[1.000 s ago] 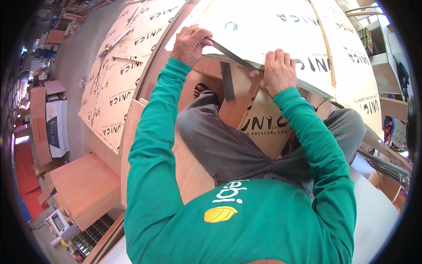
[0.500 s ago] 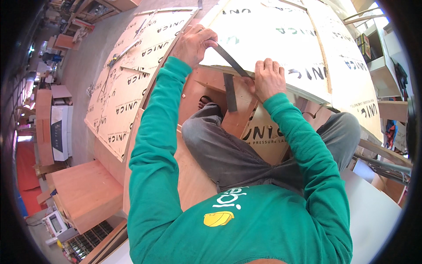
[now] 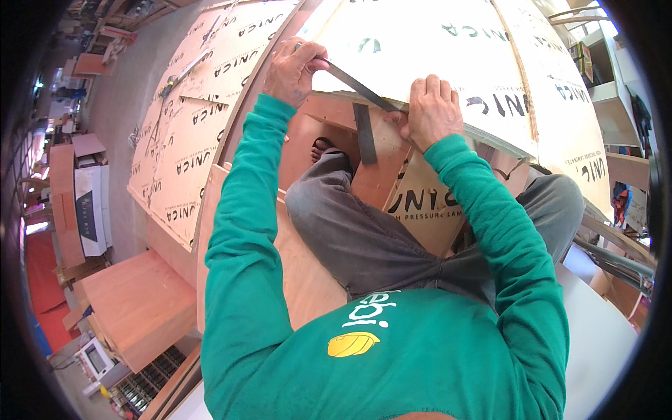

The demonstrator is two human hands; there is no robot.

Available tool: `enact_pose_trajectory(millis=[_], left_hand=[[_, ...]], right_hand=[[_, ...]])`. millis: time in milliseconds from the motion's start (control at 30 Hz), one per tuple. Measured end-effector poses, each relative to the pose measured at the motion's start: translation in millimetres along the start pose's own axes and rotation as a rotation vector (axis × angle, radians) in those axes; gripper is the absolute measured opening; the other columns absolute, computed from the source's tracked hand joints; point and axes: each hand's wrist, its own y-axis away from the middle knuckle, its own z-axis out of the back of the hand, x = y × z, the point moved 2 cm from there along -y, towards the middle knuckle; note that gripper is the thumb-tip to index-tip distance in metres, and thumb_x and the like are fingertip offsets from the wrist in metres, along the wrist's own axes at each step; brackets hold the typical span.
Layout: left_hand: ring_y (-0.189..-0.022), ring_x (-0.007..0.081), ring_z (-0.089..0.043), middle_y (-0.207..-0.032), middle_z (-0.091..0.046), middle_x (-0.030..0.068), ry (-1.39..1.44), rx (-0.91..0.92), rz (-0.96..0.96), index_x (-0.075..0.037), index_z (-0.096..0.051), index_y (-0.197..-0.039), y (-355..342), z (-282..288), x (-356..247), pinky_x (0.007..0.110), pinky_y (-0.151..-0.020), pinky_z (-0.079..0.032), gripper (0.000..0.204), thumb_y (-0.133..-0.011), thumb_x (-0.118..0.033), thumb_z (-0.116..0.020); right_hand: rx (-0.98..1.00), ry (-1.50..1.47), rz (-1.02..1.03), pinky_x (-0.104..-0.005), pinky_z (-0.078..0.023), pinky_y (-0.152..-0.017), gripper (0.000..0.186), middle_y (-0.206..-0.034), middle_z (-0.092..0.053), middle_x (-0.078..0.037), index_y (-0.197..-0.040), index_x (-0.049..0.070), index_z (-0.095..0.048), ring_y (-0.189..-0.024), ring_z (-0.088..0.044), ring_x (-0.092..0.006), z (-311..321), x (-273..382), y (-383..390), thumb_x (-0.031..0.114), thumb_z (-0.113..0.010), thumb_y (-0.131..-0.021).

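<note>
A dark, narrow flat strip (image 3: 355,83) stretches slantwise between my hands, along the near edge of a board (image 3: 420,42) with a pale, printed covering. My left hand (image 3: 294,70) is closed in a pinch on the strip's upper left end. My right hand (image 3: 432,115) grips the board's near edge, fingers laid over the top and thumb by the strip's lower end. Whether the thumb presses the strip itself is hard to see. Below the edge, a second dark length (image 3: 365,134) hangs down; any join with the first is hidden.
My bent legs (image 3: 364,227) lie beneath the board's edge, among wooden panels. Another printed board (image 3: 185,147) lies to the left, with a tape measure (image 3: 166,89) on it. A brown wooden box (image 3: 140,308) stands at lower left. Shelving (image 3: 605,91) is at the far right.
My left hand has shifted slightly left and up in view, still pinching the strip. The right hand keeps its hold on the board's edge. The whole view has tilted slightly.
</note>
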Motion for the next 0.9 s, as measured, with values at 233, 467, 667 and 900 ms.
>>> enact_pose_trajectory(millis=[233,467,667,900], left_hand=[[-0.102,0.0326,-0.07,-0.095,-0.075,0.0047,-0.037,-0.051,0.14,-0.015,-0.076,-0.106,36.8,-4.7,8.8,0.047,-0.091,-0.053,0.01,-0.097,-0.016,-0.081],[-0.101,0.0341,-0.069,-0.097,-0.074,0.0075,-0.024,0.04,0.147,-0.014,-0.077,-0.105,3.8,12.3,-7.2,0.048,-0.086,-0.055,0.012,-0.098,-0.021,-0.082],[-0.107,0.0322,-0.067,-0.098,-0.07,0.0058,-0.104,0.148,0.031,-0.015,-0.075,-0.108,-51.8,28.3,-27.3,0.05,-0.099,-0.051,0.01,-0.102,-0.023,-0.076],[-0.103,0.0339,-0.066,-0.098,-0.072,0.0077,-0.102,0.15,-0.02,-0.011,-0.074,-0.109,-52.4,32.9,-25.4,0.049,-0.099,-0.052,0.014,-0.101,-0.022,-0.078]], right_hand=[[-0.012,-0.01,0.027,-0.0476,-0.05,-0.107,0.071,-0.127,-0.061,-0.018,-0.126,-0.006,-0.066,-0.124,-0.061,-0.0336,-1.3,4.8,5.7,0.053,-0.086,-0.092],[-0.065,-0.041,-0.016,-0.048,-0.05,-0.106,0.073,-0.121,-0.065,-0.018,-0.121,-0.005,-0.068,-0.119,-0.063,-0.0342,8.2,3.7,2.6,0.059,-0.084,-0.092],[-0.16,-0.112,0.031,-0.0483,-0.052,-0.103,0.07,-0.12,-0.066,-0.018,-0.119,-0.003,-0.069,-0.119,-0.064,-0.0354,-0.5,15.5,-1.9,0.059,-0.085,-0.091],[-0.086,-0.094,0.004,-0.049,-0.052,-0.102,0.074,-0.12,-0.065,-0.017,-0.119,-0.003,-0.066,-0.118,-0.064,-0.0351,-1.7,21.7,-10.4,0.062,-0.085,-0.09]])
